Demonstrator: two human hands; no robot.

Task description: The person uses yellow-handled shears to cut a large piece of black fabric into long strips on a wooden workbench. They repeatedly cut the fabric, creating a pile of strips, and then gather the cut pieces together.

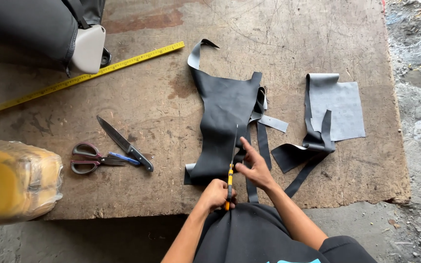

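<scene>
- Two hands work at the near edge of the wooden surface: the left hand is closed around the yellow handle of long shears, and the right hand presses fingers down on the dark leather piece just beside the blades.
- Shear blades point straight away from the person, along the leather's long axis; the piece stretches ahead of both hands toward the far side.
- Narrow cut strips lie right of the blades, touching the piece, and a grey sheet lies farther right.
- Left of the leather is bare board, then a knife, small scissors and a yellow tape measure, well apart.
</scene>
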